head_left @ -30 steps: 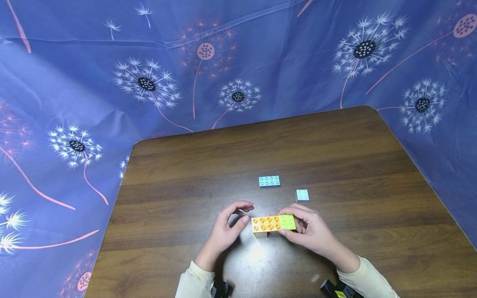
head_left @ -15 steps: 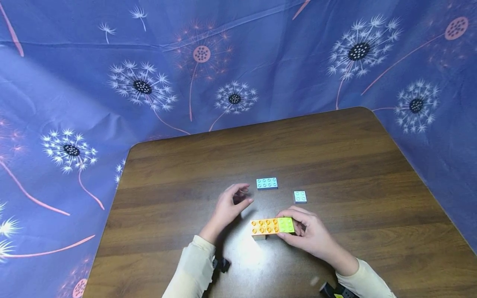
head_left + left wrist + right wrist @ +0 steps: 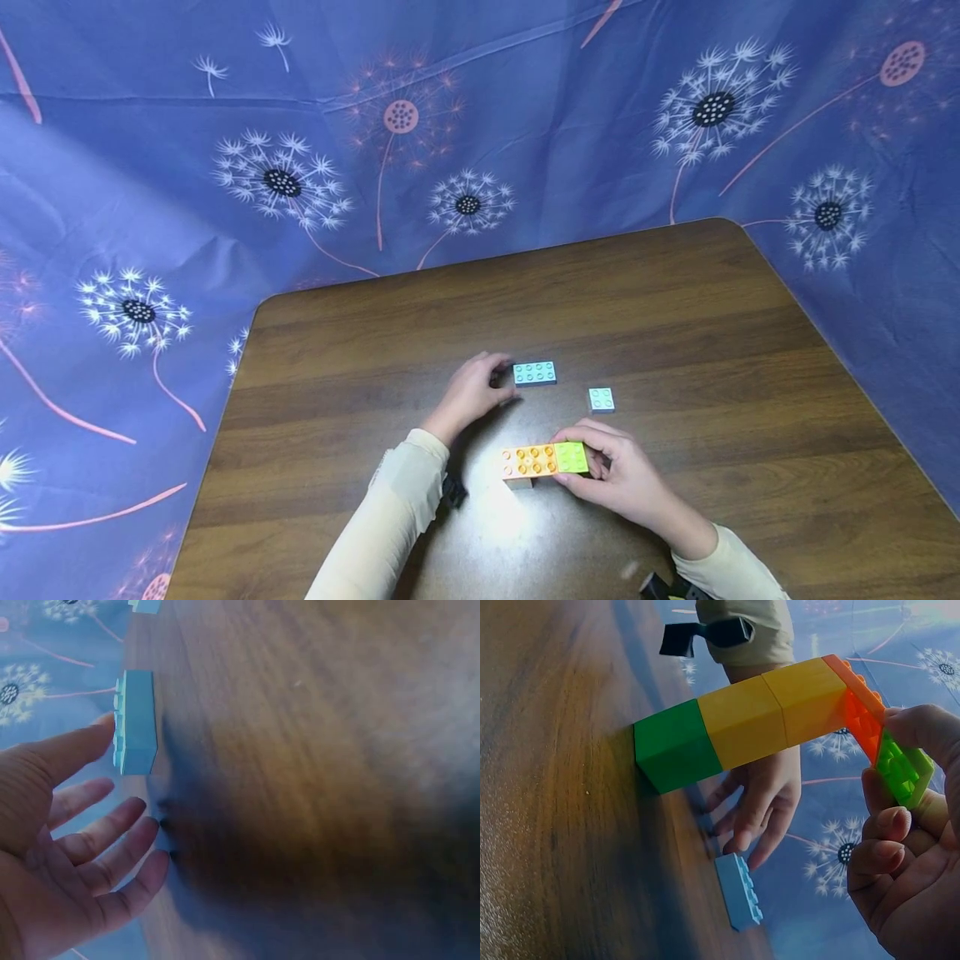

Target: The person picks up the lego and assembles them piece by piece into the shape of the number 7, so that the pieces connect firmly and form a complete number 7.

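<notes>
My left hand [image 3: 472,390] reaches over the table, its loosely bent fingers at the left end of a long light blue toy brick [image 3: 535,373]. In the left wrist view its thumb overlaps the brick's studded side, and nothing is between thumb and fingers. My right hand [image 3: 618,471] pinches a flat lime green brick [image 3: 572,457] between thumb and fingers. That brick sits end to end with a flat orange brick [image 3: 529,461]. Beneath the orange brick, the right wrist view shows a column: two yellow blocks [image 3: 772,712] above a green block [image 3: 676,746], which is lowest, at the tabletop.
A small square light blue brick [image 3: 602,400] lies right of the long one, behind my right hand. The brown wooden table [image 3: 675,317] ends at a blue curtain [image 3: 585,167] with a dandelion print. Dark wrist straps show at both sleeves.
My left hand has moved away from beside the orange brick, forward to the long light blue brick. My right hand keeps its pinch on the lime green brick, while the view shifts slightly.
</notes>
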{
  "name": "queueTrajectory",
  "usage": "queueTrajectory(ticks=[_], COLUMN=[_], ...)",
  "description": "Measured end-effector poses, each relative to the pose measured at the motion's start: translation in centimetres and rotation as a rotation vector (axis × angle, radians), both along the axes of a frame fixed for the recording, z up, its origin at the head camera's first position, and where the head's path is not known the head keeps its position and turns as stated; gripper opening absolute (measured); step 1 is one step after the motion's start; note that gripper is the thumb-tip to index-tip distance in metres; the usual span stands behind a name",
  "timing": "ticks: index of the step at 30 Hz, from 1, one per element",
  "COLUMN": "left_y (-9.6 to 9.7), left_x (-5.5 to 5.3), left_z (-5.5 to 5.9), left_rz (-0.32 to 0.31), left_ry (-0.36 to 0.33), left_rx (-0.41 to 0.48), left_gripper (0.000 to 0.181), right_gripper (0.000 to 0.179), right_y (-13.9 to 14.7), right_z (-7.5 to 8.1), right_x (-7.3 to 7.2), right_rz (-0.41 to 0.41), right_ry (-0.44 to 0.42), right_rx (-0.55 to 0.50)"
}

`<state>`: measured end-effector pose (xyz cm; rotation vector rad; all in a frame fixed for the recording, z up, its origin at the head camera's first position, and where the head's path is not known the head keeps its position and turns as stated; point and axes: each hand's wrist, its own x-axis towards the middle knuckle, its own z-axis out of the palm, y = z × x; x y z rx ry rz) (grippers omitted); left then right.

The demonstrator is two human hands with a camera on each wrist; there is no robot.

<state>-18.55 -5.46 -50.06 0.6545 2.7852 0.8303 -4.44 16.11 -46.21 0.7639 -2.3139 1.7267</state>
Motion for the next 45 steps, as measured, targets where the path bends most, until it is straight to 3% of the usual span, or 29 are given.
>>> queueTrajectory(ticks=[3,8,13,20,28,39,45], left_y=[0.4,0.7,0.7,0.9,1.1,0.4,-0.5], left_x=[-0.3,-0.6,-0.7,-0.6,-0.7,-0.6,0.2], left_z=[0.1,0.0,-0.6,-1.3,-1.4,-1.3,-0.6], left_rz=[0.0,-0.008,0.009,0.013,0.023,-0.013,-0.006], left_ry=[0.013,-0.002,-0.013,0.049,0.06,0.047,0.028], left_rx=[-0.065,-0.107,-0.107,-0.098,-0.103,0.019,0.168], left_gripper=[0.057,0.055,0.054,0.049,0.044,0.037,0.033], right_gripper=[0.04,0.039,0.04,0.043,0.039,0.042,0.04], right_y=[-0.3,-0.4,-0.4,0.2,0.4,0.4,-0.1], right_z=[1.3,1.6,0.7,-1.9,-2.5,-2.3,-0.3], right_x=[0.2,0.4,0.4,0.1,-0.1,-0.1,0.1], right_rz=[0.002,0.0,-0.008,-0.013,-0.003,-0.018,-0.017], right_ry=[-0.003,-0.018,-0.022,-0.043,-0.031,-0.032,0.004], right_rx=[-0.009,-0.001,0.012,0.017,0.009,0.005,-0.021])
